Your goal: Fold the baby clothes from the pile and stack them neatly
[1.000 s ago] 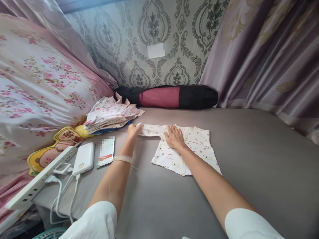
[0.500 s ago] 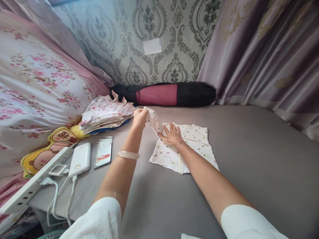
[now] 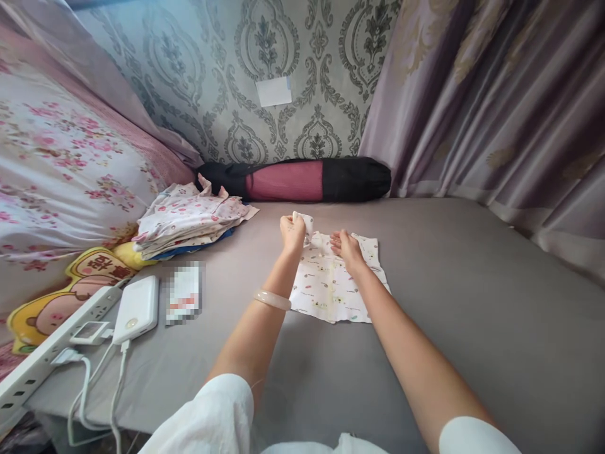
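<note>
A small white garment (image 3: 326, 287) with a fine coloured print lies spread on the grey sheet in front of me. My left hand (image 3: 293, 232) is closed on a sleeve-like end of it, raised at the far left corner. Over the upper right part of the cloth is my right hand (image 3: 348, 249), its fingers stretched toward the left; whether they touch the fabric I cannot tell. A pale bangle (image 3: 273, 299) circles my left forearm.
Left of the garment, a pile of folded clothes (image 3: 189, 217) rests beside a yellow cushion (image 3: 70, 290). Nearer stand a phone (image 3: 184, 293), a white power bank (image 3: 137, 309) and a power strip (image 3: 61, 334) with cables. A black and pink rolled bag (image 3: 288, 180) lies along the wall.
My left hand has drawn the raised end of the garment rightward, over the cloth. My right hand has lifted off its pressed spot and shifted right. The view has turned slightly.
</note>
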`<state>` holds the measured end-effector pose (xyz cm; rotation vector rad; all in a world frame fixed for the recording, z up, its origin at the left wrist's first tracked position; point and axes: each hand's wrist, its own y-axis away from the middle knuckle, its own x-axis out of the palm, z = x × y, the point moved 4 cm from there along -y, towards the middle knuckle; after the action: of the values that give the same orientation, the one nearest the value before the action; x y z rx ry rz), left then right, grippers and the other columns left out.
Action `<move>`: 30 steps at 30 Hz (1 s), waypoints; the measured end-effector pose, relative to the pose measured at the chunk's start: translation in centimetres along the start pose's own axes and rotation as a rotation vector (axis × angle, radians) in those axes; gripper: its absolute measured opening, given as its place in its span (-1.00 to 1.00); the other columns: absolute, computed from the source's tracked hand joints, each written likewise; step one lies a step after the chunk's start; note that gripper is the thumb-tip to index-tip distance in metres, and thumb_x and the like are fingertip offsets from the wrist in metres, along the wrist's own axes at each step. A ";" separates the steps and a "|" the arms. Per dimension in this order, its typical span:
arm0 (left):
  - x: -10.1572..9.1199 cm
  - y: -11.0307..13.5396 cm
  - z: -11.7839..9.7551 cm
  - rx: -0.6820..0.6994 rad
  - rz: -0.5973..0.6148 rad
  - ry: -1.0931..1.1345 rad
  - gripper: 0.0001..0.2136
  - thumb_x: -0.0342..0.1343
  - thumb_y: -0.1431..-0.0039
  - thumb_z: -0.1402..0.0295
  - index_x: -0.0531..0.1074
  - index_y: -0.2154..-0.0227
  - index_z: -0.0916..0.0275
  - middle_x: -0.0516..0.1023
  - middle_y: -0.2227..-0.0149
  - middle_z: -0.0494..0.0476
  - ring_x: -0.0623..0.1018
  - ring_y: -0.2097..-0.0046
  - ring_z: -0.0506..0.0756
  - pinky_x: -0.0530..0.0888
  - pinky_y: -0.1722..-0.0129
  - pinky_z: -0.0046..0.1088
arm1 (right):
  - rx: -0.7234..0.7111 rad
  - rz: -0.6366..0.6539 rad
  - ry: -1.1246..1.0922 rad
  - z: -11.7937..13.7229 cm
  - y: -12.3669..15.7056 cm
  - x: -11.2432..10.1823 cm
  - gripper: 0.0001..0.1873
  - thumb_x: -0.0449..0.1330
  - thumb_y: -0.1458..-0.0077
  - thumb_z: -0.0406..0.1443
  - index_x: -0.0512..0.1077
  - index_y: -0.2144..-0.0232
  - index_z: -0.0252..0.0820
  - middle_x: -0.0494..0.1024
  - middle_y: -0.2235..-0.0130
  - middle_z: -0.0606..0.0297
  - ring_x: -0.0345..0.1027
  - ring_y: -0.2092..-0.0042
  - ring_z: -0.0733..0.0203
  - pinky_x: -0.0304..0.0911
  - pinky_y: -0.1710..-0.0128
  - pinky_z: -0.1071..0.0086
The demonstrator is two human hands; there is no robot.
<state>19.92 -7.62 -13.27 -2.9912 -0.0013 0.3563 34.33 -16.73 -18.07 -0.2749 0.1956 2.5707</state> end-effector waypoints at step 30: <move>3.8 6.6 5.7 0.385 0.213 -0.830 -0.50 -0.28 -0.34 0.35 0.17 -0.23 0.54 0.25 -0.26 0.54 0.18 -0.33 0.32 -0.02 -0.32 -0.01 | -0.172 -0.213 0.457 -2.4 1.4 -3.3 -0.35 -0.05 -0.10 -0.40 0.13 -0.26 -0.39 0.45 -0.12 -0.01 0.33 -0.13 0.05 0.19 -0.16 0.20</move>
<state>22.17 -13.41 -20.46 -2.2689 0.2679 1.3987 36.71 -20.07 -19.52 -0.8989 0.1031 2.2815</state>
